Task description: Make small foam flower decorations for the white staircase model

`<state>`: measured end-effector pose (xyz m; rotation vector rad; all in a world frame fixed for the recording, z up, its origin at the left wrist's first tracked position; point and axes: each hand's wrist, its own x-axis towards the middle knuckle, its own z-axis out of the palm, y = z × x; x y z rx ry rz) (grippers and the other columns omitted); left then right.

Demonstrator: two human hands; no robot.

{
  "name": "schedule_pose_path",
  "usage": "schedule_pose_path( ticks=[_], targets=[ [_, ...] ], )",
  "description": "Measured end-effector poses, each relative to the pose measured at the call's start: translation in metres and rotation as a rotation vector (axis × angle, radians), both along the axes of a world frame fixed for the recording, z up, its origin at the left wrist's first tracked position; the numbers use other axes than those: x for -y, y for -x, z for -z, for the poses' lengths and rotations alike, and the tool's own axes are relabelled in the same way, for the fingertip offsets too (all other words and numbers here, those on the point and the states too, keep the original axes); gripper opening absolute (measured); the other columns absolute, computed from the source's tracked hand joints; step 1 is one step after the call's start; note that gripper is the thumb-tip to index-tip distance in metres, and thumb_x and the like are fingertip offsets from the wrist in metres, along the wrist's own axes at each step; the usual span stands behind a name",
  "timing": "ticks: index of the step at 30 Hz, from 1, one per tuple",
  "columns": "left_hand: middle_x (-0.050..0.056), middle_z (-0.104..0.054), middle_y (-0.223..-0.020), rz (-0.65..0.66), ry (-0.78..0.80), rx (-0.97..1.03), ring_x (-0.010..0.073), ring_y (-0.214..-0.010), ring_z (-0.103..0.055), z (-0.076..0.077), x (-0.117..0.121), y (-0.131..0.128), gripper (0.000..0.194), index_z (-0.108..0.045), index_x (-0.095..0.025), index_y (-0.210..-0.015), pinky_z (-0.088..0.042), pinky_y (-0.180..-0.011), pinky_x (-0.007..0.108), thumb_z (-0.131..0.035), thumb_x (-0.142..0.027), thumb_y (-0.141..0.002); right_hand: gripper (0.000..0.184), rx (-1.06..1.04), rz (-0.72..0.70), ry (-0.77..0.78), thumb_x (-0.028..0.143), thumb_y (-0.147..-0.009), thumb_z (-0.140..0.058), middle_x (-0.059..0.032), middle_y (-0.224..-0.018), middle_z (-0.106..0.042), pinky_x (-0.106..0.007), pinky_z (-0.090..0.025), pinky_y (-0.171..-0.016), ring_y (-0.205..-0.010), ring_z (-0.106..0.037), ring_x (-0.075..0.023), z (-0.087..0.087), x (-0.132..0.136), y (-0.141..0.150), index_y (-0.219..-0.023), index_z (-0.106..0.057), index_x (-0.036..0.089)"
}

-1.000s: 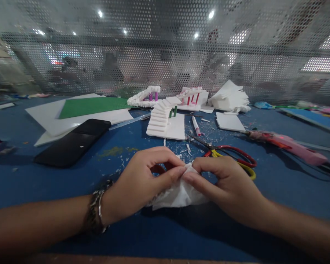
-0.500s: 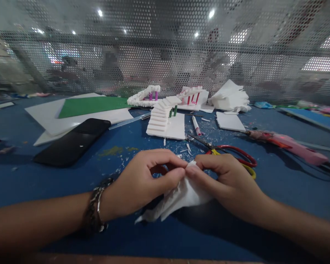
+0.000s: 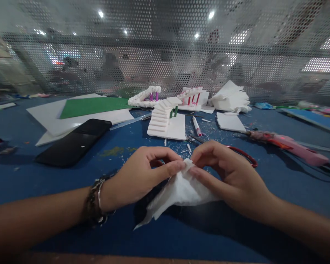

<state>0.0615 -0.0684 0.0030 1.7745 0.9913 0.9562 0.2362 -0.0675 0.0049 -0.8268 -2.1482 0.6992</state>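
Head view: a piece of white tissue [image 3: 191,190] sits at the near middle of the blue table [image 3: 121,234], its top gathered to a small peak between both hands and its lower part spreading out, with one thin corner trailing toward the front left. The left hand [image 3: 140,179] has thumb and forefinger closed on the left of that peak; the right hand [image 3: 233,183] pinches the right of it, thumb in front and forefinger behind, a little looser. The step in hand looks to be shaping the tissue by fingertip, and the next move seems to call for a light, even pinch, since thin paper could tear or slip out of its folds. Beyond the right knuckles, partly hidden by them, lie the scissors [image 3: 246,156], so a sweep forward on that side would soon meet their red handle. Further right, a pink glue gun [image 3: 294,145] points its nozzle inward. Ahead stand a white stair model [image 3: 158,119] and a marker [image 3: 196,126], with paper scraps short of them; off to the left lies a dark phone-like slab [image 3: 74,143]. The easiest room for moving appears to be toward the person, where blue surface runs down to the front edge [image 3: 112,257].
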Motion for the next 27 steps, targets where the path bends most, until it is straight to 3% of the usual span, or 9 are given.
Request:
schedule_pose_path(
  ticks=[4, 8, 13, 23, 27],
  targets=[
    [-0.006, -0.054, -0.055, 0.067, 0.101, 0.078, 0.0044, -0.05, -0.045, 0.0, -0.0019, 0.0009, 0.012, -0.059, -0.015, -0.065, -0.036, -0.046, 0.012, -0.054, -0.02, -0.075, 0.027, -0.03, -0.08, -0.033, 0.014, -0.075, -0.055, 0.0013, -0.075, -0.059, -0.016, -0.047, -0.061, -0.065, -0.058, -0.0073, 0.001, 0.0012, -0.0036, -0.1, -0.044, 0.021],
    [-0.005, -0.056, -0.06, 0.097, 0.076, 0.066, 0.0047, -0.055, -0.048, 0.0003, -0.0017, 0.0021, 0.011, -0.06, -0.014, -0.067, -0.037, -0.05, 0.011, -0.054, -0.018, -0.075, 0.02, 0.016, -0.135, -0.062, 0.012, -0.073, -0.058, 0.0012, -0.085, -0.063, -0.012, -0.047, -0.066, -0.072, -0.06, -0.0056, -0.0025, 0.0013, -0.0033, -0.091, -0.053, 0.019],
    [-0.003, -0.059, -0.062, 0.055, -0.044, -0.031, 0.0063, -0.058, -0.051, 0.0002, -0.0022, 0.0022, 0.01, -0.061, -0.014, -0.067, -0.039, -0.053, 0.013, -0.055, -0.017, -0.075, 0.008, 0.1, -0.074, -0.144, 0.012, -0.072, -0.058, 0.0021, -0.073, -0.066, -0.013, -0.048, -0.06, -0.064, -0.062, -0.0071, -0.0055, 0.0012, -0.0015, -0.077, -0.058, 0.018],
    [-0.003, -0.063, -0.07, 0.036, -0.244, -0.185, 0.0087, -0.066, -0.056, 0.0014, 0.0005, 0.0017, 0.01, -0.063, -0.017, -0.072, -0.041, -0.061, 0.016, -0.053, -0.016, -0.075, 0.009, 0.192, -0.058, -0.357, 0.011, -0.075, -0.055, 0.0029, -0.067, -0.065, -0.013, -0.044, -0.06, -0.06, -0.058, -0.0063, -0.0077, 0.0016, -0.002, -0.073, -0.059, 0.018],
    [-0.004, -0.063, -0.071, 0.033, -0.28, -0.21, 0.0094, -0.066, -0.056, 0.0032, 0.0022, 0.0001, 0.008, -0.062, -0.017, -0.073, -0.042, -0.061, 0.017, -0.054, -0.015, -0.075, 0.009, 0.2, -0.018, -0.357, 0.012, -0.075, -0.054, 0.0027, -0.065, -0.064, -0.017, -0.043, -0.055, -0.057, -0.057, -0.0084, -0.0069, 0.0015, -0.0006, -0.073, -0.058, 0.019]
  ],
)
